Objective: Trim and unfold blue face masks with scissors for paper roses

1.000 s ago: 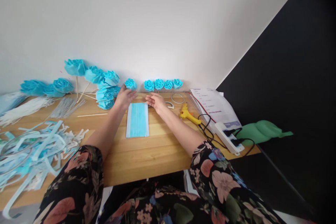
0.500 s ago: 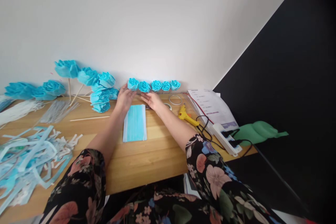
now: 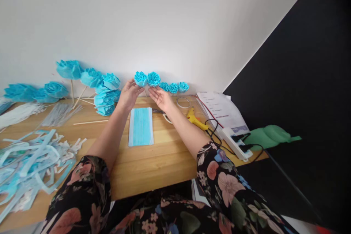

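Two blue artificial flowers are held up side by side against the wall. My left hand (image 3: 130, 95) has its fingers around the lower left side of the left blue flower (image 3: 140, 79). Beneath the right blue flower (image 3: 154, 79), my right hand (image 3: 161, 98) grips from below, its fingertips partly hidden by the petals. Further right, several smaller-looking blue flowers (image 3: 173, 88) rest along the wall. Below my hands lies a stack of blue pleated face masks (image 3: 141, 127). Scissors (image 3: 166, 118) lie partly hidden behind my right forearm.
More blue flowers on sticks (image 3: 91, 77) lean at the left. Cut mask strips (image 3: 35, 164) are heaped at front left, with wires (image 3: 60, 115) behind. A yellow glue gun (image 3: 196, 120), a ring (image 3: 183, 102), papers (image 3: 223, 111), a power strip (image 3: 236, 144) and a green object (image 3: 270, 137) are at right.
Both hands have lifted the two left flowers of the row upward, and these now stand higher than the others. The second one also shifted slightly right.
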